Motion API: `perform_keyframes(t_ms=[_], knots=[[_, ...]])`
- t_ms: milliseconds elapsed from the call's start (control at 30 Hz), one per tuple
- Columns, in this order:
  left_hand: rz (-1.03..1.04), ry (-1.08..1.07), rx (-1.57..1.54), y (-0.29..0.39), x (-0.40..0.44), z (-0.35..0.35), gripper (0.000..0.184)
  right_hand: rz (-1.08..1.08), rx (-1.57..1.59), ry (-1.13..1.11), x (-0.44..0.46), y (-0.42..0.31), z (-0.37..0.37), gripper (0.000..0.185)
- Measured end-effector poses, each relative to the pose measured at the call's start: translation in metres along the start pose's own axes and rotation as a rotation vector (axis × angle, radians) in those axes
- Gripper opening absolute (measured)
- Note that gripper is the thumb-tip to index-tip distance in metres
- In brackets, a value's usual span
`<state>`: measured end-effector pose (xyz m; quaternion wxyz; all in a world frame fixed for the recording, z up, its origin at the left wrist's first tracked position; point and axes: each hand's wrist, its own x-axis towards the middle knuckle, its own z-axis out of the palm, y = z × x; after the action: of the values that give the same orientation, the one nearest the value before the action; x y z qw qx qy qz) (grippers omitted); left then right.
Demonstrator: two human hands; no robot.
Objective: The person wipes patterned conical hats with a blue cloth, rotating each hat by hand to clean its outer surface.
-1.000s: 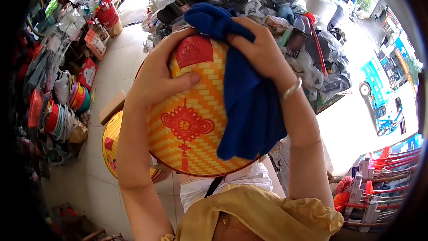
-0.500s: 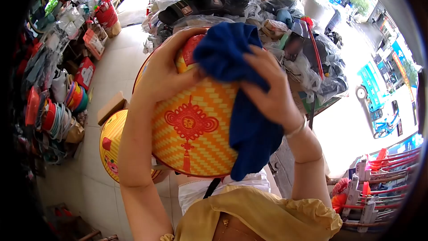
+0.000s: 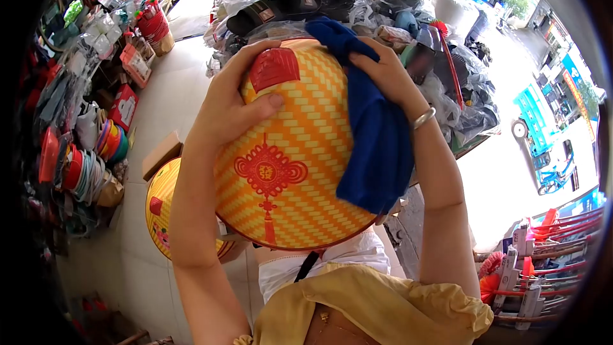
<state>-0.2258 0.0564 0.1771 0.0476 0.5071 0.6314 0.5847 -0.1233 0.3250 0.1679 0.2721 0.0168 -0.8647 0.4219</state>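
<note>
A conical woven hat in yellow and orange is held up in front of me, with a red knot print and a red patch at its top. My left hand grips its left side, thumb lying across the woven face and fingertips round the far edge. At the upper right, my right hand is closed on a blue cloth, pressed against the hat's edge. The cloth's long end drapes down over the right side. Another yellow hat sits lower left, partly hidden behind my left arm.
Beyond the hat, a pile of plastic-wrapped goods and black slippers covers a stand. Shelved wares, including a red bucket, line the left. Red-handled goods stand at lower right. Outside is a blue cart.
My right hand has moved from the hat's upper middle to its upper right edge, taking the cloth along. The red patch and woven top are now uncovered. My left hand still grips the hat.
</note>
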Motion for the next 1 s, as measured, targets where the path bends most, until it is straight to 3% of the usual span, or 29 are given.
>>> perform_keyframes(t_ms=[133,267,333,400,533,667,867,1000], knots=[[-0.013,0.001,0.003,0.004,0.002,0.002,0.066,0.186,-0.025,0.089,-0.032,0.042,-0.020,0.041],[0.001,-0.001,0.044,0.003,0.004,0.001,0.064,0.185,-0.044,0.112,-0.089,0.028,-0.022,0.044],[0.018,0.000,0.064,0.003,0.005,0.002,0.063,0.017,-0.372,0.160,-0.118,-0.001,-0.012,0.046],[-0.002,0.004,0.073,0.004,0.005,0.002,0.062,-0.020,-0.376,0.103,-0.139,-0.031,0.001,0.052],[0.014,0.011,0.060,0.000,0.005,0.003,0.061,-0.422,-0.409,-0.107,-0.145,-0.069,0.026,0.059],[0.055,0.001,0.058,-0.003,0.004,0.000,0.062,-0.539,-0.309,-0.193,-0.113,-0.078,0.036,0.057],[0.090,0.016,0.075,-0.006,0.001,0.001,0.063,-0.213,-0.023,0.054,-0.076,-0.056,0.023,0.049],[0.048,0.011,0.105,-0.002,0.001,0.001,0.063,0.013,-0.021,0.138,-0.068,-0.004,-0.003,0.044]])
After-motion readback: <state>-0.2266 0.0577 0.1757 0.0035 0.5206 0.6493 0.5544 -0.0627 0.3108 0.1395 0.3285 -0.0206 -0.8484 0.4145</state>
